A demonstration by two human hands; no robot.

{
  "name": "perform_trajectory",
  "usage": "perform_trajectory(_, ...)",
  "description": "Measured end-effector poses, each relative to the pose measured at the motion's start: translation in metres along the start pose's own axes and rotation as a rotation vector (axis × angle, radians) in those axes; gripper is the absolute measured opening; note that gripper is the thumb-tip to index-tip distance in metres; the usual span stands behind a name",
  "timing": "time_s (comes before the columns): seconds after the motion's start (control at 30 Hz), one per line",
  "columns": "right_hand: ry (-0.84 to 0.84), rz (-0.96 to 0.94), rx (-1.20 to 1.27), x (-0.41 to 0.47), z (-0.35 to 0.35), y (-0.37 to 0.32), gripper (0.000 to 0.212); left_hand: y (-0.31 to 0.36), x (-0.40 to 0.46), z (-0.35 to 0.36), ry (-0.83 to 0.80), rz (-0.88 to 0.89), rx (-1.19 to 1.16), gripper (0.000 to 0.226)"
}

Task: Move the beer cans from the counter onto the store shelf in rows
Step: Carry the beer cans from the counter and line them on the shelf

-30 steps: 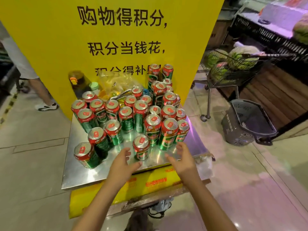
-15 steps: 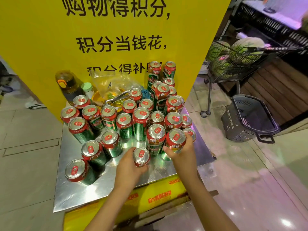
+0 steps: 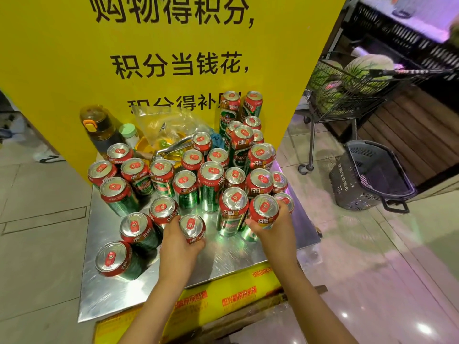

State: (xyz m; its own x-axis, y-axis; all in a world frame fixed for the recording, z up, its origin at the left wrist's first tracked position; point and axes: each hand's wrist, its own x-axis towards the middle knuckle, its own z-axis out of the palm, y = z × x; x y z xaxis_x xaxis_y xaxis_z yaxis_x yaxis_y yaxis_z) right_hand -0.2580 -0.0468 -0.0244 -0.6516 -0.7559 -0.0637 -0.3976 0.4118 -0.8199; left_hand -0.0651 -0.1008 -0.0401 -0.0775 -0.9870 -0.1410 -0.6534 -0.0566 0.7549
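Near the front edge of the metal counter (image 3: 119, 291), a short beer can (image 3: 192, 228) is gripped by the curled left hand (image 3: 180, 244). A taller can (image 3: 263, 212) toward the right edge is clasped by the right hand (image 3: 273, 232). Bare metal is seen at the front-left corner. Behind, upright cans (image 3: 211, 184) are crowded up to the yellow sign (image 3: 74, 58).

Yellow sign (image 3: 171, 58) reads "积分当钱花"; upright can (image 3: 229, 112) reads "TSINGTAO".
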Motion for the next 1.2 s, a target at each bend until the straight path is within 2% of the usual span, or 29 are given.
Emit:
perform_trajectory(0.13, -0.007, -0.011, -0.009, 0.002, 0.000, 0.001, 0.073, 0.011, -0.013, -0.004, 0.079, 0.017, 0.053, 0.084)
perform_trajectory(0.2, -0.013, -0.017, -0.011, 0.002, 0.000, 0.002, 0.072, 0.017, -0.019, -0.009, 0.144, 0.083, 0.078, 0.083)
perform_trajectory(0.3, -0.016, -0.022, -0.004, 0.002, -0.001, 0.002, 0.071, 0.031, -0.025, -0.014, 0.196, 0.274, 0.133, 0.074)
perform_trajectory(0.37, -0.016, -0.029, 0.004, 0.002, -0.003, 0.001, 0.070, 0.046, -0.023, -0.010, 0.086, 0.364, 0.100, 0.072)
perform_trajectory(0.47, -0.028, -0.036, 0.026, 0.001, -0.009, -0.002, 0.063, 0.064, -0.009, 0.008, -0.119, 0.328, -0.023, 0.078)
perform_trajectory(0.53, -0.035, -0.051, 0.040, -0.001, -0.014, -0.004, 0.062, 0.069, 0.002, 0.017, -0.175, 0.307, -0.059, 0.082)
perform_trajectory(0.63, -0.059, -0.069, 0.037, -0.004, -0.020, -0.003, 0.062, 0.071, 0.015, 0.022, -0.200, 0.312, -0.076, 0.085)
perform_trajectory(0.77, -0.090, -0.063, 0.076, -0.008, -0.026, 0.001, 0.058, 0.069, 0.026, 0.024, -0.166, 0.322, -0.065, 0.074)
perform_trajectory(0.93, -0.107, -0.067, 0.082, -0.013, -0.035, 0.007, 0.055, 0.066, 0.020, 0.019, -0.170, 0.307, -0.033, 0.074)
perform_trajectory(1.1, -0.117, -0.084, 0.118, -0.017, -0.039, 0.012, 0.054, 0.061, 0.000, 0.016, -0.226, 0.327, -0.118, 0.071)
perform_trajectory(1.2, -0.133, -0.077, 0.165, -0.018, -0.037, 0.014, 0.059, 0.057, -0.006, 0.020, -0.252, 0.288, -0.181, 0.076)
